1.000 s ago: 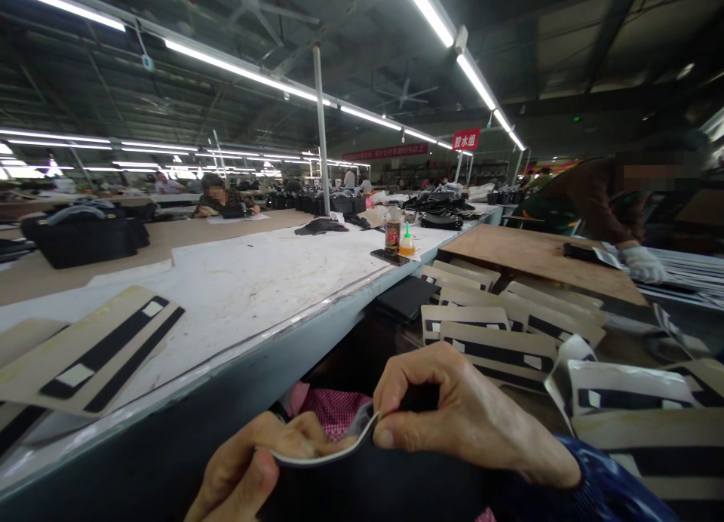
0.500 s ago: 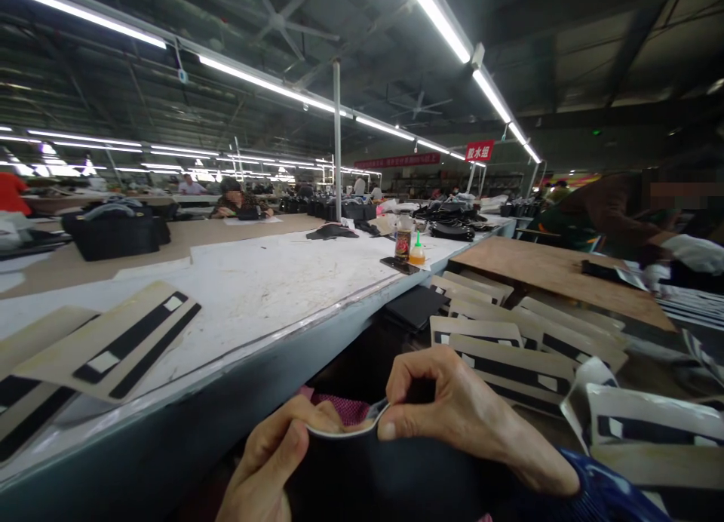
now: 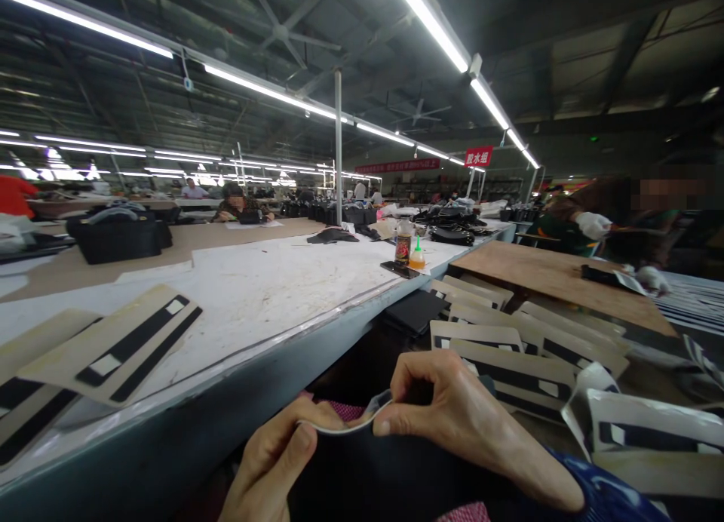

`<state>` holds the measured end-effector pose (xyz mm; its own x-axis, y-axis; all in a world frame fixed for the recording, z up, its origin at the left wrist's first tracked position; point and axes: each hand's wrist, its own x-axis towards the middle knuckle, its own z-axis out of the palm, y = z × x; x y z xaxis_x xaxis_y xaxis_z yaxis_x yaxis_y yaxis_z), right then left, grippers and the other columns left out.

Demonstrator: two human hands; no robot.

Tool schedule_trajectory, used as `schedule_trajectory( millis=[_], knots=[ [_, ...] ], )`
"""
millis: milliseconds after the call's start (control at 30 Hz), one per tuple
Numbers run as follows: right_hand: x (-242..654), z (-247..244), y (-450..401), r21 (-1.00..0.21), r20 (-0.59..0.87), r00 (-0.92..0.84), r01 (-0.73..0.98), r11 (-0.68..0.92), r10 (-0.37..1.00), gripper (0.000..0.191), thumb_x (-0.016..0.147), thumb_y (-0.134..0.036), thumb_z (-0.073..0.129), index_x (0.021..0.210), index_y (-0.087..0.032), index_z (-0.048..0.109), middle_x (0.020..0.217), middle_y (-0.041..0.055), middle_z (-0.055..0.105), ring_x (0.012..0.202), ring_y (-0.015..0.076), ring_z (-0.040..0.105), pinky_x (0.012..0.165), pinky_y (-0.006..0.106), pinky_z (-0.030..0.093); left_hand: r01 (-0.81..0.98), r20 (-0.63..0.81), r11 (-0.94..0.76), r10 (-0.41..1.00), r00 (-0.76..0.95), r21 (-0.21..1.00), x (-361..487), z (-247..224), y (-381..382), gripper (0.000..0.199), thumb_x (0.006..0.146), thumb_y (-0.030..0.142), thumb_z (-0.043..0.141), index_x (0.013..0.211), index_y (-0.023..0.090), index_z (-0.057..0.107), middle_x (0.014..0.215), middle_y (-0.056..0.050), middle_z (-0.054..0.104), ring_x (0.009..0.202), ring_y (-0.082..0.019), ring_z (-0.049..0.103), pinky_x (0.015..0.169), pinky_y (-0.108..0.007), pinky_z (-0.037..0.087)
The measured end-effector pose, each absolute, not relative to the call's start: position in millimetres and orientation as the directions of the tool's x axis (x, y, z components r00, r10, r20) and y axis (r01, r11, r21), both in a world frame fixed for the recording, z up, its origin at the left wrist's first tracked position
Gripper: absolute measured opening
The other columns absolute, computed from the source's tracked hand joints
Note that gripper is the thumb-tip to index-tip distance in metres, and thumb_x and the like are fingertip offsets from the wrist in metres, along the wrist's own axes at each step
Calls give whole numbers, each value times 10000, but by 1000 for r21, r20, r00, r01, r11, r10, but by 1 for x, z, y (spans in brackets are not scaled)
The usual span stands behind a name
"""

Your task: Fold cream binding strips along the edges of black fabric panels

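Note:
A black leather-like panel [image 3: 362, 477] with a pale edge hangs between my hands at the bottom centre. My left hand [image 3: 277, 454] grips its top edge on the left, thumb on the near side and fingers behind. On the right, my right hand [image 3: 438, 405] pinches the same edge between thumb and fingertips. The edge sags in a shallow curve between them. Greyish material shows behind the edge beside my right fingertips. Pink patterned cloth [image 3: 346, 411] appears behind the panel. Its lower part is dark and hard to make out.
Beige panels with black strips [image 3: 512, 371] are spread at right; similar ones [image 3: 113, 348] lie on the white-covered table [image 3: 254, 280]. A glue bottle [image 3: 417, 256], a jar [image 3: 403, 247] and a phone [image 3: 399, 269] stand or lie near its edge. A gloved co-worker [image 3: 593, 224] is at far right.
My left hand has shifted slightly along the panel's edge, and the sagging edge looks longer between my hands. The co-worker's gloved hand has moved up and left.

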<state>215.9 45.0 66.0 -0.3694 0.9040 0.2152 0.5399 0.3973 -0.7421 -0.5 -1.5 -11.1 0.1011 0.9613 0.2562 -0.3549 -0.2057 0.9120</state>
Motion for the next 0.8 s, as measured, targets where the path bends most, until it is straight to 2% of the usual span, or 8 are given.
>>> schedule_trajectory(
  millis=[133, 233, 400, 500, 567, 633, 700, 800],
  knots=[
    [216, 66, 43, -698, 238, -364, 580, 419, 900, 304, 681, -341, 958, 620, -160, 721, 576, -37, 674, 569, 115, 582, 544, 225, 373, -294, 109, -55, 979, 169, 954, -4, -5, 1, 300, 804, 490, 830, 816, 203, 744, 767, -16, 706, 674, -143, 591, 641, -225, 456],
    [216, 63, 42, -650, 306, -360, 597, 469, 881, 293, 693, -338, 955, 628, -165, 728, 587, -28, 692, 576, 127, 614, 547, 223, 379, -201, 63, -32, 986, 151, 979, -5, -4, 4, 305, 745, 481, 880, 829, 220, 747, 783, -8, 765, 694, -149, 661, 649, -203, 483],
    [213, 54, 42, -552, 436, -382, 601, 578, 815, 330, 693, -375, 959, 620, -167, 713, 598, -21, 702, 577, 133, 638, 546, 219, 371, 25, 154, -157, 984, 92, 987, -7, 3, 11, 205, 773, 412, 838, 776, 225, 755, 764, 0, 777, 713, -152, 685, 636, -195, 476],
    [211, 48, 44, -470, 484, -426, 610, 638, 764, 308, 724, -361, 945, 663, -165, 716, 597, -28, 689, 551, 123, 617, 528, 225, 348, 174, 111, -151, 969, 220, 973, -6, 17, 16, 173, 812, 374, 746, 875, 218, 789, 868, -24, 813, 827, -198, 719, 740, -234, 492],
    [209, 46, 45, -395, 485, -481, 625, 673, 731, 230, 774, -291, 914, 723, -167, 727, 635, -25, 699, 559, 127, 617, 535, 237, 361, 368, 85, -220, 933, 350, 903, -3, 24, 21, 205, 860, 346, 650, 844, 194, 787, 850, -37, 805, 812, -210, 711, 726, -252, 464],
    [210, 43, 46, -334, 465, -554, 613, 716, 691, 123, 826, -178, 853, 802, -175, 733, 722, -15, 726, 617, 140, 647, 580, 247, 419, 549, 123, -350, 905, 407, 759, 0, 22, 25, 266, 896, 292, 566, 748, 185, 760, 757, -41, 767, 736, -206, 683, 667, -273, 411],
    [212, 38, 50, -287, 475, -626, 553, 782, 618, 144, 842, -60, 777, 859, -195, 732, 897, 11, 754, 775, 166, 692, 694, 262, 497, 626, 246, -434, 897, 367, 648, 2, 12, 29, 248, 888, 241, 555, 747, 203, 756, 740, -40, 757, 733, -213, 690, 682, -286, 398],
    [215, 28, 57, -185, 572, -641, 507, 842, 512, 250, 844, 11, 675, 854, -236, 719, 1000, 29, 721, 909, 211, 668, 776, 313, 525, 661, 300, -432, 902, 312, 613, 5, -9, 33, 233, 887, 221, 565, 761, 201, 760, 718, -55, 755, 680, -217, 689, 658, -299, 392]
  ],
)
